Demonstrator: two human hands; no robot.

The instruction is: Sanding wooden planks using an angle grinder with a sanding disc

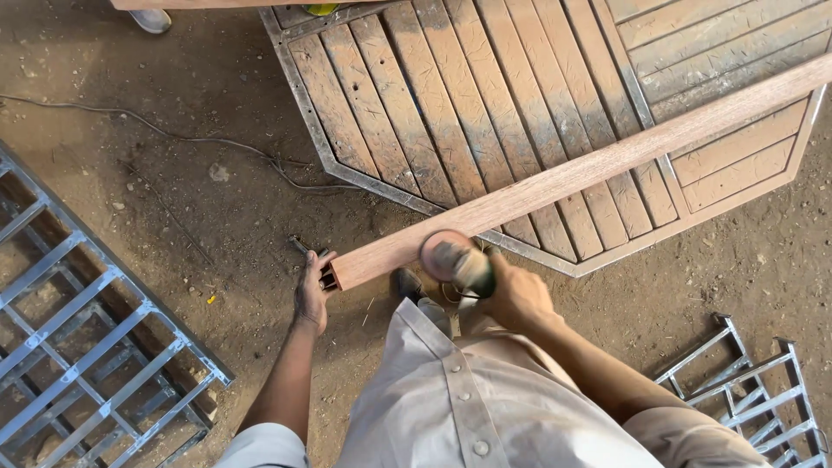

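Sanding head on near end of long plank.

Wooden plank lying on slatted panel, long axis running from lower left up to upper right. Left hand at cut end, fingers spread against it, nothing gripped. Right hand just beside the near edge, fingers wrapped tight around sander, disc touching top face.

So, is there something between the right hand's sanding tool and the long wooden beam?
Nothing visible. The right hand holds the sander with its disc directly against the wooden beam, near the end where the left hand rests.
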